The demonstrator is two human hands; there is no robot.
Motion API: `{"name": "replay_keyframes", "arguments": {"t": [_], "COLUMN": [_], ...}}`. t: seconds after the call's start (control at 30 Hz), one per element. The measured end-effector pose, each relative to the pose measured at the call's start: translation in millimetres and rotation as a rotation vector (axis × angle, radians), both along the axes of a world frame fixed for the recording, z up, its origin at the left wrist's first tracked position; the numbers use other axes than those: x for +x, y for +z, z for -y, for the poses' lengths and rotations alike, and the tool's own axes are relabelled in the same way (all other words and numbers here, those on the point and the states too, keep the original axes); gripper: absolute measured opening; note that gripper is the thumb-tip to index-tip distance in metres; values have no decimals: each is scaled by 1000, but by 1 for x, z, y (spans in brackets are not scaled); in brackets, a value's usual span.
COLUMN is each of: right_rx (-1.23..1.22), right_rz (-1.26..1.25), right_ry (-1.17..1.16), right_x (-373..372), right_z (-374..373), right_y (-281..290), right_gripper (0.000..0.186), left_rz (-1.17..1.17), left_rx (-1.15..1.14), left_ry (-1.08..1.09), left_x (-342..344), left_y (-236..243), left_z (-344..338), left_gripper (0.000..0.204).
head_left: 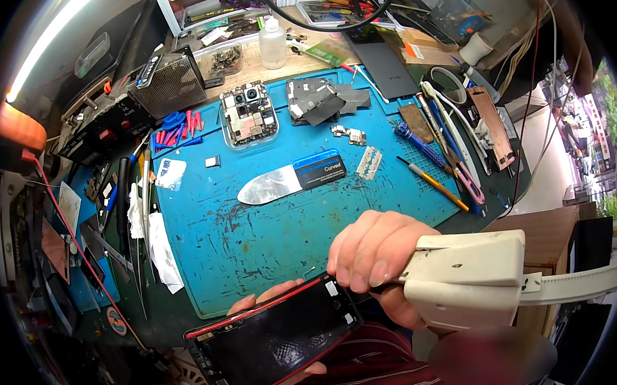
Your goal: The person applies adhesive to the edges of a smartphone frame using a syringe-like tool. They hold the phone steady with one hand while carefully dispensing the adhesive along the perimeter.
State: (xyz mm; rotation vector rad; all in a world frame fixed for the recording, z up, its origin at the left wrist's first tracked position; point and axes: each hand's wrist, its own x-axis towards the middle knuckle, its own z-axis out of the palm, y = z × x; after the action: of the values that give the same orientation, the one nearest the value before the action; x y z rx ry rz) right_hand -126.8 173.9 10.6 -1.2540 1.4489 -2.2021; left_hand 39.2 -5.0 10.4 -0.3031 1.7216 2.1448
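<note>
My left hand (263, 295) is closed round a phone frame (260, 356) from beneath, fingers showing along its far edge and near edge. The frame is tilted, black inside, with red side rails and a patch of residue. At its upper right corner my right hand (376, 251) is closed, thumb and fingers pressed together. What they pinch is hidden, apart from a dark bit between them. A cream plastic housing (463, 275) covers my right wrist. On the blue mat (214, 245) lie a flat metal pry blade (270, 185) and a small loose cable (310, 271).
Farther back sit a clear tray (272, 138) with a phone circuit board (248, 109), and black film pieces (321, 99). Tweezers and tools (451, 145) line the right side. A white squeeze bottle (272, 43) stands behind. A ribbed cream arm (574, 284) extends right from the housing.
</note>
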Motion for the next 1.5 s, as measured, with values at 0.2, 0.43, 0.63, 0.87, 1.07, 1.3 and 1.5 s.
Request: {"name": "replay_keyframes", "arguments": {"t": [0.2,0.43,0.63,0.87,1.07,1.3,1.5], "right_rx": [7,23,-12,-46,-26,-44,-41], "right_rz": [-12,79,268,302,291,285,284], "right_ry": [17,-7,-35,-47,-64,-92,-91], "right_x": [-2,4,10,7,9,12,13], "right_z": [0,3,8,3,7,8,6], "right_y": [-1,3,7,-3,4,4,2], "right_gripper": [13,13,20,20,18,17,18], "left_rz": [-118,-27,-187,-132,-52,2,-41], "left_rx": [44,-14,-557,-264,71,141,-13], "left_ry": [-30,4,-124,-19,170,128,114], "left_x": [1,0,5,-2,4,4,8], "left_y": [-8,4,1,-6,-2,0,-7], "left_z": [2,-4,-2,-7,-16,-12,-12], "left_gripper": [86,86,77,77,81,81,82]}}
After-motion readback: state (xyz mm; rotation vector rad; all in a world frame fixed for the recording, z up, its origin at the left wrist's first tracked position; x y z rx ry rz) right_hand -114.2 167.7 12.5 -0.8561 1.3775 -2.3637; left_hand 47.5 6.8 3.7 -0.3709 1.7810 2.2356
